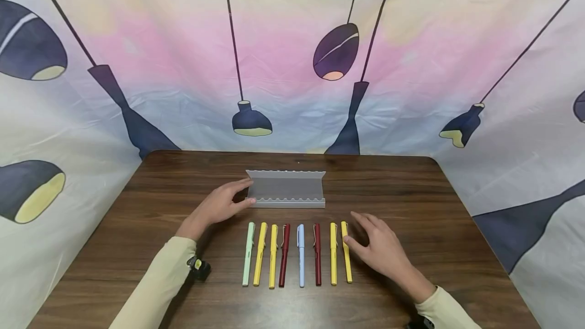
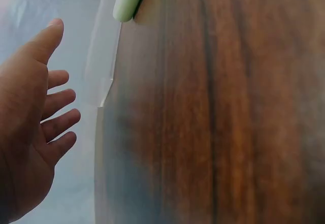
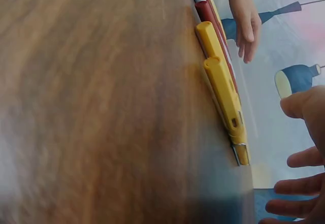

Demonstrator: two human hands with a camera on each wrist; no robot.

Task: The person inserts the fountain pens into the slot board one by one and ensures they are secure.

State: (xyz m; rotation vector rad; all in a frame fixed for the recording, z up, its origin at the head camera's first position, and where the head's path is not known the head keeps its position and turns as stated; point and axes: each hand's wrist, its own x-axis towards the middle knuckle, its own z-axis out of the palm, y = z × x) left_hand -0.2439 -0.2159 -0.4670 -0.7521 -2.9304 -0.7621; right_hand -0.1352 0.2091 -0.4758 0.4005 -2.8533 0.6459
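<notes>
A grey pen tray point(image 1: 287, 188) with scalloped edges lies at the back of the table. My left hand point(image 1: 224, 202) is at its left end, fingertips and thumb right at the edge, fingers relaxed. In front of the tray, several capped pens lie in a row: a mint green pen point(image 1: 248, 254) at the left, yellow ones, two dark red ones and a light blue pen point(image 1: 300, 255). My right hand point(image 1: 381, 244) hovers beside the rightmost yellow pen point(image 1: 347, 252), thumb close to it and fingers spread. The right wrist view shows that yellow pen point(image 3: 223, 92) apart from the fingers.
The brown wooden table point(image 1: 219, 308) has its far edge against a hanging cloth point(image 1: 292, 55) printed with dark lamps. Dark wrist-worn devices sit on both wrists, the left one point(image 1: 199, 269) beside the cream sleeve point(image 1: 157, 278).
</notes>
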